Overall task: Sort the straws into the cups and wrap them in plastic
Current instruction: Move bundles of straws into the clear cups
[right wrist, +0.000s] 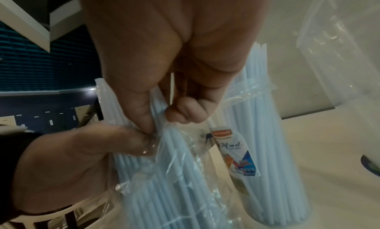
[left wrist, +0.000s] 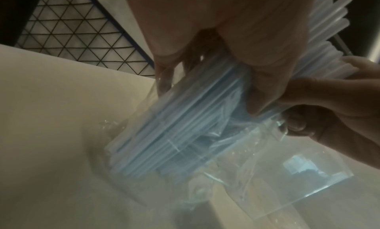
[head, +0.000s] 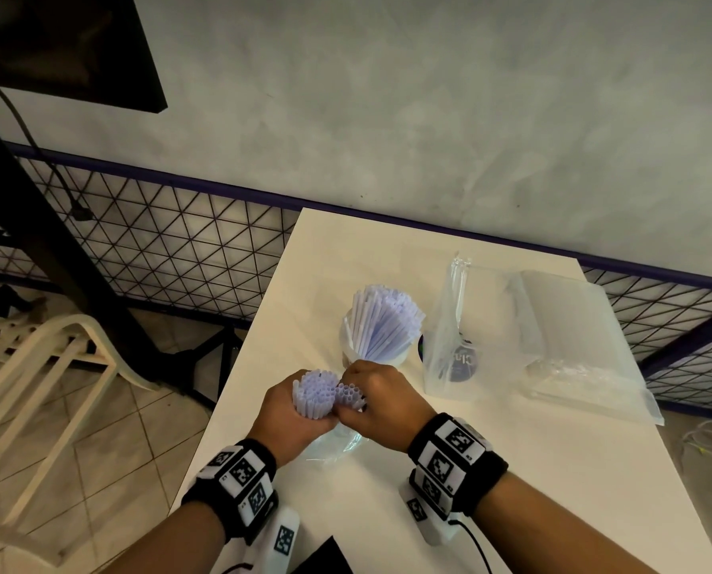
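Near the front of the white table (head: 511,470), my left hand (head: 292,420) grips a bundle of pale blue straws (head: 315,393) standing in a clear plastic bag (head: 337,443). My right hand (head: 381,403) holds a smaller group of straws (head: 351,396) at the bundle's right side. In the right wrist view its thumb and finger (right wrist: 148,112) pinch those straws at the bag's edge (right wrist: 164,144). The left wrist view shows my fingers (left wrist: 257,69) curled round the bagged straws (left wrist: 180,128). Behind my hands, a clear cup (head: 383,354) stands full of straws (head: 383,316).
A clear bag (head: 449,325) with a dark-labelled cup inside stands right of the straw cup. A stack of plastic bags (head: 573,337) lies at the table's right. A white chair (head: 43,366) and a wire mesh fence (head: 159,242) lie to the left.
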{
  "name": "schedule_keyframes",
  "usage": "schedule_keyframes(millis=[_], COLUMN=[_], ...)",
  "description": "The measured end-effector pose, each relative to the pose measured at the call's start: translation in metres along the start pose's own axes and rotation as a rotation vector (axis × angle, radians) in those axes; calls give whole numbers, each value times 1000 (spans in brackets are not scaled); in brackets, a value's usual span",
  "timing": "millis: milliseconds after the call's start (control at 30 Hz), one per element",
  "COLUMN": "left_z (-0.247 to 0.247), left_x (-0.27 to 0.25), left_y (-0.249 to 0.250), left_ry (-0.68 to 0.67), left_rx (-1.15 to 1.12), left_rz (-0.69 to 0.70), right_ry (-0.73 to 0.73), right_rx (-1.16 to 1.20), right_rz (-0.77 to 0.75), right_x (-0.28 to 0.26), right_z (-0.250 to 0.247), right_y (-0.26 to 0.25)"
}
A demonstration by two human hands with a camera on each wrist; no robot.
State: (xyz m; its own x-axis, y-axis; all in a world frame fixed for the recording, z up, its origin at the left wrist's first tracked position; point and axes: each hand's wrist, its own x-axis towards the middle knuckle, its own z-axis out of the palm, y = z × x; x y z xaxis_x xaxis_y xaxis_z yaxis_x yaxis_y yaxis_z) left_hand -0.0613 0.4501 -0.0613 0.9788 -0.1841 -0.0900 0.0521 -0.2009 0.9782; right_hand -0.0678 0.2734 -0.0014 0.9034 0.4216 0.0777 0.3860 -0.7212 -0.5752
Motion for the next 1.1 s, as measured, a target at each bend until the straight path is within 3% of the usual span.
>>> schedule_keyframes(millis=[200, 467, 833, 967, 1100], left_z=[-2, 1, -10, -8, -8], left_x=[4, 0, -3, -6, -8], left_y=[1, 11, 16, 21, 23], left_ry=[25, 48, 167, 170, 165], left_rx=[-36, 12, 59, 50, 45], left_rz=[-12, -44, -169, -186, -193], right_ry=[49, 168, 393, 378, 302], right_rx=[31, 94, 323, 197, 141], right_rz=[-45, 11, 85, 139, 163], right_x=[-2, -6, -1, 13, 30], right_z=[-6, -24, -170, -185, -165], right_y=[0, -2, -34, -17, 7])
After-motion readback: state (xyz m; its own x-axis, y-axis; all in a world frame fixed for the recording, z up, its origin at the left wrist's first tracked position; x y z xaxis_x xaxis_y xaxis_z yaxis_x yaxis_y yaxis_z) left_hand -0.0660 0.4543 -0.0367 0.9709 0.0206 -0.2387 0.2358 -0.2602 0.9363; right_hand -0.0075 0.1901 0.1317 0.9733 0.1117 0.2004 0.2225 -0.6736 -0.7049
